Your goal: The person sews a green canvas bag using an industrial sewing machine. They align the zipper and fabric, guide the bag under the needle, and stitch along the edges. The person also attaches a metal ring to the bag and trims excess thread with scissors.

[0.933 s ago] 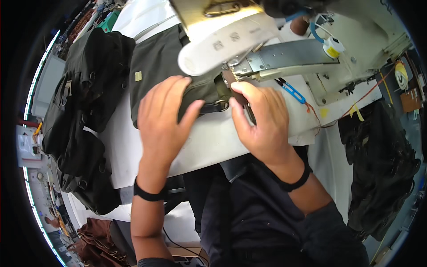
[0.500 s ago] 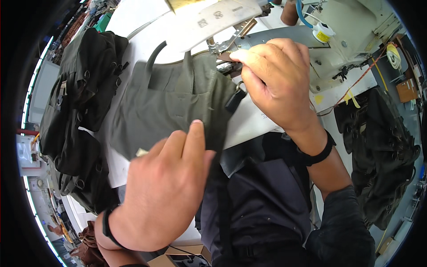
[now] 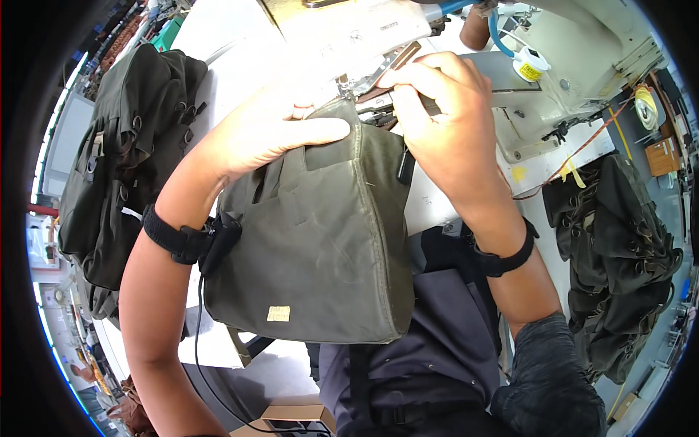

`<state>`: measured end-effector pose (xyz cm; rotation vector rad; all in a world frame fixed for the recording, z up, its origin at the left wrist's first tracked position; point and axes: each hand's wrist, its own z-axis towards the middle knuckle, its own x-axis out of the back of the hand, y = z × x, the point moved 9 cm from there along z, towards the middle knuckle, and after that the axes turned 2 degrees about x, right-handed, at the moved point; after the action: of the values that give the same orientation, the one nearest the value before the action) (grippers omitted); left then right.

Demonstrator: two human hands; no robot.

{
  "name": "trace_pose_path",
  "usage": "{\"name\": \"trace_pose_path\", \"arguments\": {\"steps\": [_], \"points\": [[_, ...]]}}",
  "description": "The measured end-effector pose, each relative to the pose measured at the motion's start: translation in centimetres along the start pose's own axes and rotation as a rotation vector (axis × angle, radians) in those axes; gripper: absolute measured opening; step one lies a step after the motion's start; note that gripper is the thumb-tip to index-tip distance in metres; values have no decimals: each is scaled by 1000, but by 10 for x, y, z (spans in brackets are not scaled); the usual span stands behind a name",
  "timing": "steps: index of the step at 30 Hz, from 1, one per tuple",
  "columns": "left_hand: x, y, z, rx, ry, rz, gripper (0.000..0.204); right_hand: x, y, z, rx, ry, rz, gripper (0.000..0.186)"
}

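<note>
An olive-green fabric bag (image 3: 306,247) hangs over the table's front edge, its top under a sewing machine's white head (image 3: 371,36). My left hand (image 3: 284,135) grips the bag's top, thumb across the near face and fingers partly behind it. My right hand (image 3: 444,124) is closed just right of the metal presser-foot assembly (image 3: 349,85), its fingertips pinched on something too small and hidden to name. A black buckle piece (image 3: 405,164) hangs at the bag's right side below that hand.
Dark bags lie piled left (image 3: 102,197) and hang right (image 3: 608,262). The white worktable (image 3: 429,207) carries the machine, with a brown cylinder (image 3: 473,29) and blue hose behind. A black cable (image 3: 199,328) runs down by my left arm. A cardboard box (image 3: 295,419) sits below.
The bag has swung round and toward me, over the table edge. My left hand has moved up to grip its top. My right hand has risen beside the presser foot, fingers closed.
</note>
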<state>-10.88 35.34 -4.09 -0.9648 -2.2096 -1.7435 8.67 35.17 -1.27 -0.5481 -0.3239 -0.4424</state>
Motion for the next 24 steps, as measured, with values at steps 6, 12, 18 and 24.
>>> {"name": "trace_pose_path", "arguments": {"steps": [6, 12, 18, 24], "points": [[0, -16, 18, -109, -38, -123, 33, 40, -6, 4, 59, -113, 63, 25], [5, -32, 28, -220, -160, -430, 33, 256, 12, 58, 179, 336, -359, 31], [3, -11, 22, -85, -146, -311, 35, 387, 228, 236, -103, -90, -750, 44], [4, -13, 21, -104, -173, -431, 31, 400, 338, 256, -786, -257, -342, 51]]}}
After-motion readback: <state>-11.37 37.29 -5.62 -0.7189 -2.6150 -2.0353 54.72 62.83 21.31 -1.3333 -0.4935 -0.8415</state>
